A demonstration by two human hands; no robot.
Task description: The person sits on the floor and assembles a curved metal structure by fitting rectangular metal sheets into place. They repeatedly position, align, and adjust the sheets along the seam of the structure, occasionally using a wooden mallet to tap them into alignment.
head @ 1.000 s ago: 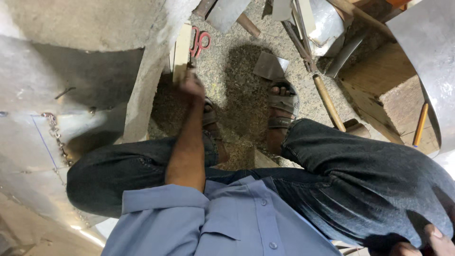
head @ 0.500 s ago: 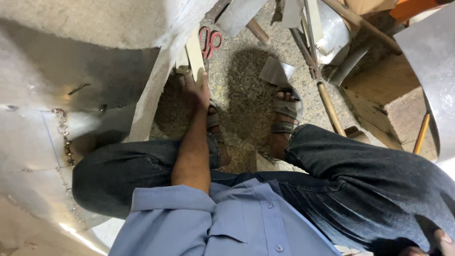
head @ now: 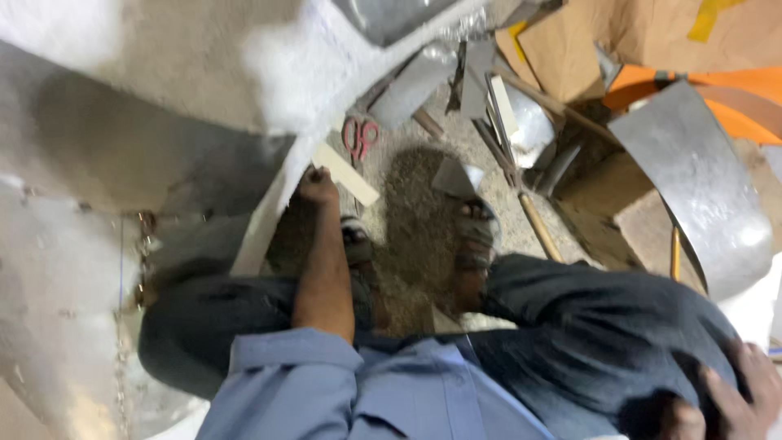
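We look straight down on a seated person in a light blue shirt and dark trousers, sandalled feet resting on a gritty, speckled floor. Our left hand reaches out between the knees and is closed around the near end of a flat, pale cream strip that looks like a wooden or plastic ruler. The strip runs from the hand away and to the right, its far end lying on or close above the floor; which, we cannot tell. The fingers curl over it, though the blur hides exactly how they sit.

Just beyond the strip lies a pair of scissors with red looped handles, close to it but apart. To the left of the hand, a large curved sheet of dull grey metal fills that side of the view, its pale edge touching or just beside the wrist.

Our right hand rests on the right knee at the lower right corner, fingers spread loosely over the dark cloth, holding nothing.

Further off lie a wooden-handled tool, loose metal offcuts, a second bent grey metal sheet and brown cardboard.

We judge the strip to be light, thin and stiff, probably smooth enough to slip if held only at the tip. It would handle best pinched across its flat faces near one end, as it seems to be now, or nearer the middle for steadier control.
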